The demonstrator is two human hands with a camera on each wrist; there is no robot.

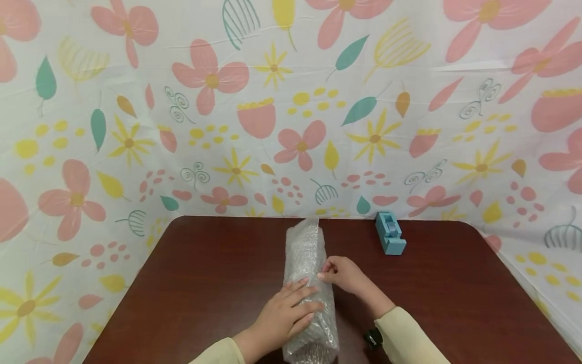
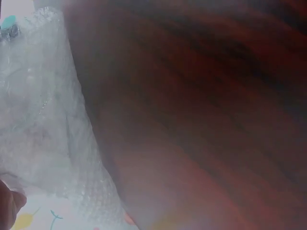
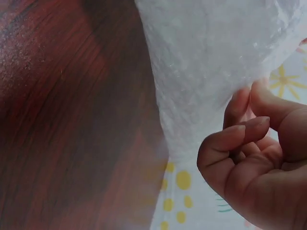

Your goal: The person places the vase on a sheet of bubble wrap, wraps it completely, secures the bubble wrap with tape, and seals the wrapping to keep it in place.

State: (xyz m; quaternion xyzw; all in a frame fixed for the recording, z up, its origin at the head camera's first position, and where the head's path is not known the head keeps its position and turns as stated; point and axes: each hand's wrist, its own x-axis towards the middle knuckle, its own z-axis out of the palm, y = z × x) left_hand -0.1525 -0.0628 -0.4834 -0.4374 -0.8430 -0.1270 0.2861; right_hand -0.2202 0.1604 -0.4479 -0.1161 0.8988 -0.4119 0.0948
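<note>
A long bundle wrapped in clear bubble wrap (image 1: 303, 253) lies lengthwise on the table, pointing away from me; what is inside does not show. My left hand (image 1: 291, 312) rests on its near half with fingers spread out across the top. On the right side of the bundle, my right hand (image 1: 347, 275) has thumb and index fingertips brought together at the wrap. The right wrist view shows this pinch right at the edge of the bubble wrap (image 3: 206, 62), the other fingers curled in. A thumb tip (image 2: 8, 206) shows beside the bundle in the left wrist view.
A light blue tape dispenser (image 1: 391, 235) stands at the back right of the dark brown wooden table (image 1: 218, 263). A flower-patterned cloth (image 1: 282, 101) hangs behind the table and along its sides. A dark band (image 1: 374, 337) sits at my right wrist.
</note>
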